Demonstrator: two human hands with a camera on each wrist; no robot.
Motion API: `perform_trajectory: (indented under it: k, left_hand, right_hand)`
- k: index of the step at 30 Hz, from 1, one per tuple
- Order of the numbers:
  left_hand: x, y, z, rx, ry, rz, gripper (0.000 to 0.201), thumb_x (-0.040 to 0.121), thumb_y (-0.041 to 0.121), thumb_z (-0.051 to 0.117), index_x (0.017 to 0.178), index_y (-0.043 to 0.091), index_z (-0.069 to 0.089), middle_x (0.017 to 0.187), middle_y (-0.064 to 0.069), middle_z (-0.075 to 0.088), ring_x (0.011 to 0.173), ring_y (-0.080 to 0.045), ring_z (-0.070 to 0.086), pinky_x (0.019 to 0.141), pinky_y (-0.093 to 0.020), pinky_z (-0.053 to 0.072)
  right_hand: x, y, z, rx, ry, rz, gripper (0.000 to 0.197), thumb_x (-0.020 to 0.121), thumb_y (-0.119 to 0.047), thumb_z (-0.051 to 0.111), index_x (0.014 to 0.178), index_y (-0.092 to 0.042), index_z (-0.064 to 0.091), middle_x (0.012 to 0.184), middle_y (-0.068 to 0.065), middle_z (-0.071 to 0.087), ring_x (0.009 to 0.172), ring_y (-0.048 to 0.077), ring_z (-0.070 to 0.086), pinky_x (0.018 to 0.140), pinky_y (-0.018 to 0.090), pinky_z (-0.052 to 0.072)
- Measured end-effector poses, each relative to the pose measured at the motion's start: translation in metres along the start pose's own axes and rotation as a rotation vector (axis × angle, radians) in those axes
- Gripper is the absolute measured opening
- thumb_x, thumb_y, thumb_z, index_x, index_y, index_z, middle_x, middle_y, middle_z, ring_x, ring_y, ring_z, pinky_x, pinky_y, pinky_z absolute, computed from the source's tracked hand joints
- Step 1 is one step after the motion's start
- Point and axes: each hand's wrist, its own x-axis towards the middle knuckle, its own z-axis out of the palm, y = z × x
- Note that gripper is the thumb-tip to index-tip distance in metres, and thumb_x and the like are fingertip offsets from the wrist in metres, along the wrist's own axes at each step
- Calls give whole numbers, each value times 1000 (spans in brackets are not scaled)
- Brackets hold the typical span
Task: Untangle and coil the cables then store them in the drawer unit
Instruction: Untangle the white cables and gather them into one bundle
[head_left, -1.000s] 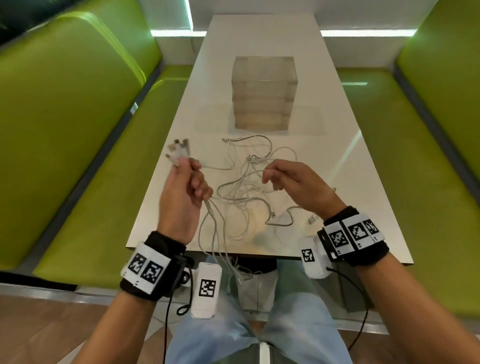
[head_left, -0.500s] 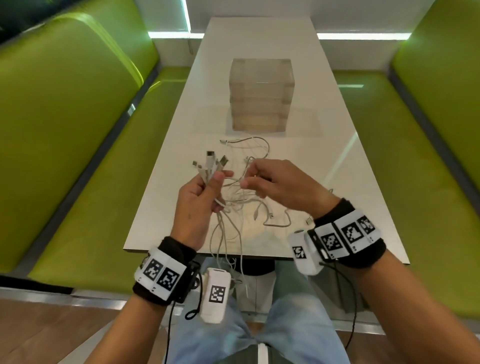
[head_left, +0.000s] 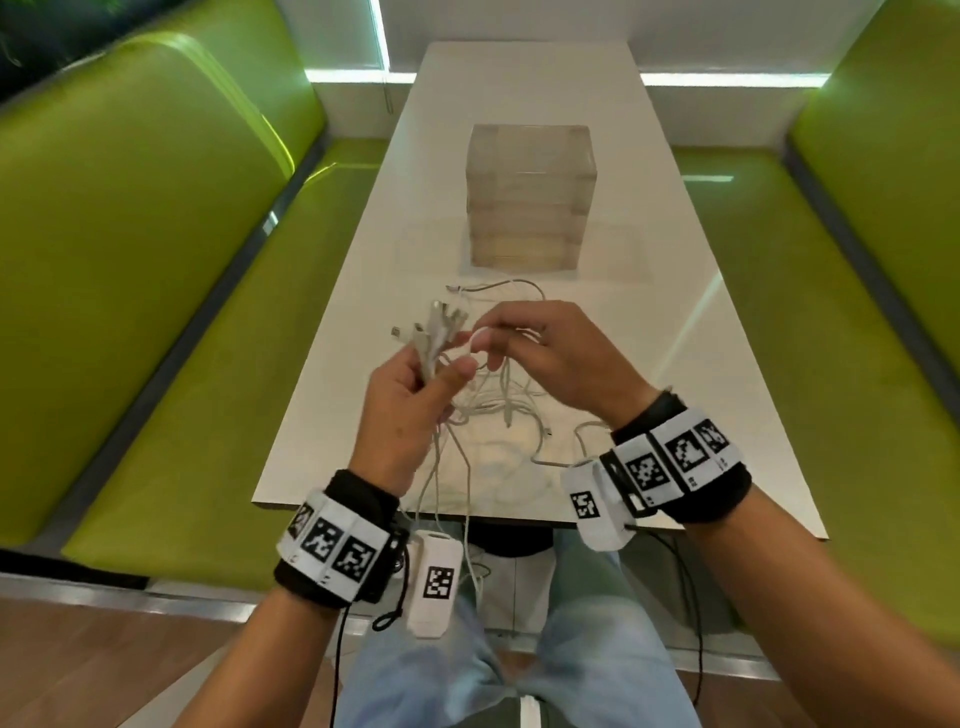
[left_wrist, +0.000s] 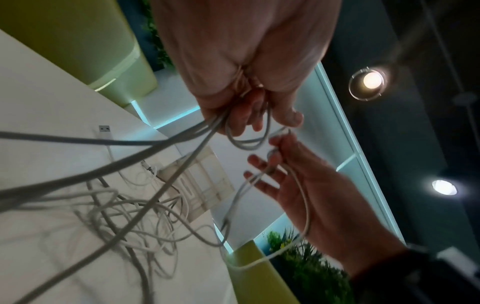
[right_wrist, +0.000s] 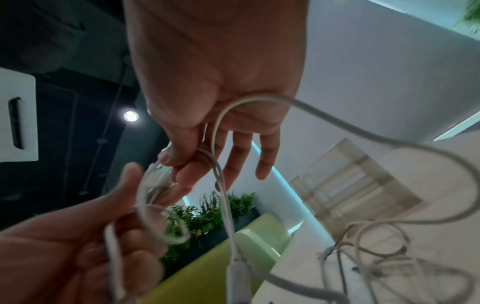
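A tangle of thin white cables (head_left: 498, 410) lies on the near end of the white table (head_left: 353, 291). My left hand (head_left: 415, 395) is raised above it and grips a bunch of cable ends, their plugs (head_left: 431, 332) sticking up past the fingers. The strands (left_wrist: 161, 144) trail from that fist down to the heap. My right hand (head_left: 540, 348) sits just right of the left and pinches one white cable (right_wrist: 221, 176) between thumb and forefinger, the other fingers loose. A clear drawer unit (head_left: 530, 197) stands shut behind the cables.
Green upholstered benches (head_left: 156, 260) run along both sides of the table. Some cable loops hang over the table's near edge (head_left: 467, 514) toward my lap. A loose USB plug (left_wrist: 105, 130) lies on the tabletop beside the heap.
My left hand has carried the bunch of plugs rightward and nearer the right hand. The right hand has risen from the heap and now pinches a cable beside the left fingers.
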Motion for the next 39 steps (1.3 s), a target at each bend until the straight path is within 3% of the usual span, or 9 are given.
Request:
perform_trajectory:
  k: [4, 11, 14, 17, 22, 26, 32, 34, 39]
  left_hand:
    - [3, -3, 4, 131, 43, 31, 28, 90, 27, 62, 86, 0, 61, 63, -10, 40, 53, -12, 37, 47, -27, 39]
    - [4, 11, -17, -65, 234, 22, 23, 96, 16, 52, 74, 15, 59, 52, 1, 48, 47, -11, 42, 45, -19, 37]
    - [3, 15, -24, -125, 279, 5, 25, 97, 16, 51, 73, 16, 58, 47, 10, 46, 45, -8, 42, 44, -19, 36]
    - [2, 11, -31, -147, 300, 18, 25, 98, 18, 50, 74, 17, 58, 52, 5, 41, 44, -8, 37, 44, -21, 34]
    - [2, 7, -23, -60, 171, -33, 12, 91, 25, 59, 87, 15, 64, 59, 6, 46, 49, -7, 38, 48, -19, 40]
    - [0, 5, -3, -59, 24, -65, 18, 81, 33, 63, 88, 16, 66, 62, 3, 51, 52, -9, 39, 49, -20, 38]
    - [-1, 8, 0, -227, 174, -11, 16, 91, 16, 61, 78, 21, 69, 72, 2, 65, 48, -9, 43, 47, -19, 35]
    - [-2, 13, -2, -269, 184, 38, 19, 87, 20, 60, 72, 28, 69, 71, 5, 65, 46, -7, 42, 47, -19, 35]
    - [-9, 26, -9, -307, 191, 195, 13, 88, 21, 59, 77, 22, 65, 62, 10, 59, 44, -5, 37, 47, -20, 33]
  right_hand:
    - [2, -1, 3, -2, 30, 41, 12, 88, -20, 63, 84, -9, 67, 68, 4, 67, 64, 11, 61, 71, 25, 48]
    - [9, 45, -10, -573, -271, 107, 9, 87, -30, 61, 84, -21, 63, 84, -11, 56, 89, 21, 51, 77, 36, 40]
    - [8, 60, -10, -475, -192, 148, 9, 88, -23, 61, 86, -18, 68, 85, -11, 56, 87, 17, 48, 80, 41, 42]
    - [8, 55, -6, -409, -57, 72, 15, 88, -28, 59, 87, -19, 70, 92, -8, 68, 97, 22, 53, 89, 47, 41]
    - [6, 15, -3, -83, -69, -5, 16, 89, -18, 60, 95, -10, 73, 81, 6, 69, 75, 14, 59, 77, 29, 48]
    - [6, 2, 6, -149, -170, -41, 15, 88, -19, 63, 96, -13, 73, 78, 6, 64, 73, 12, 54, 70, 24, 44]
    - [7, 9, 8, -317, -315, 74, 14, 86, -26, 66, 89, -12, 69, 75, -13, 54, 68, 2, 48, 65, 22, 39]
    - [13, 21, 11, -385, -312, 108, 14, 88, -23, 63, 91, -10, 66, 80, -7, 54, 72, 8, 47, 67, 24, 35]
    - [43, 42, 12, -452, -235, 160, 15, 89, -22, 61, 97, -9, 66, 91, 4, 51, 79, 16, 49, 71, 25, 36]
